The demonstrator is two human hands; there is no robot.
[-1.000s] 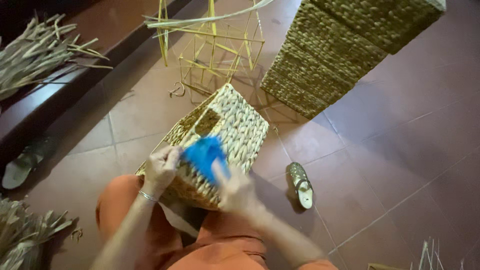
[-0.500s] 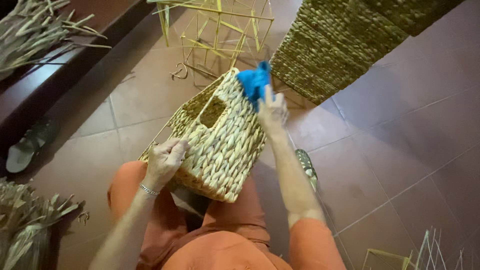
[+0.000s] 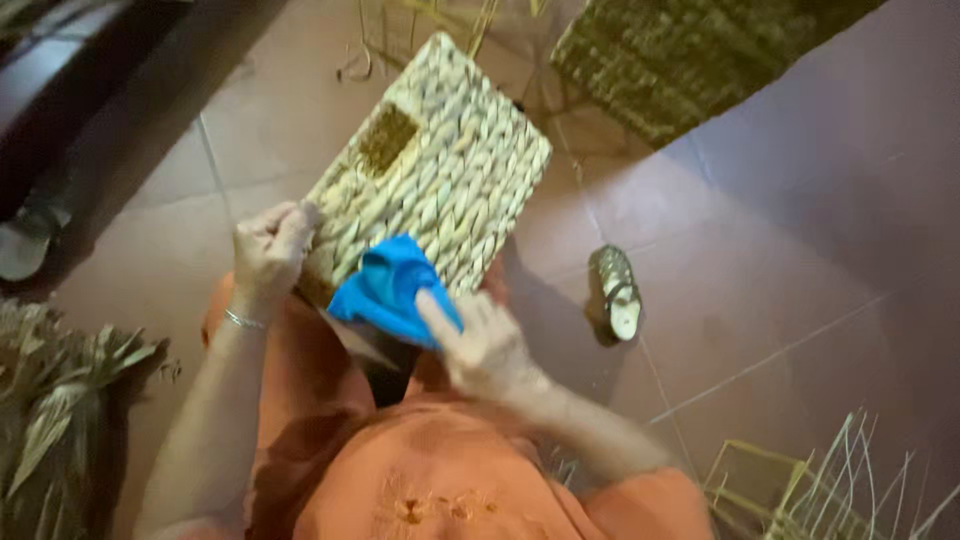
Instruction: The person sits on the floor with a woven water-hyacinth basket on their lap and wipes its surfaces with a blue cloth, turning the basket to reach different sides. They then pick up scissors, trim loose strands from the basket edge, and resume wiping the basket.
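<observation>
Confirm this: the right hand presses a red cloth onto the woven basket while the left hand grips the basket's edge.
Not quite. The cloth is blue, not red, as the head view shows. The rest holds: the right hand presses it onto the woven basket while the left hand grips the basket's edge.

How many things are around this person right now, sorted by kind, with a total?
Woven baskets: 2, one on the lap, one large at the top
Blue cloths: 1
Sandals: 2, one right, one left
Wire frames: 1
Dried leaf bundles: 1
Total: 7
</observation>
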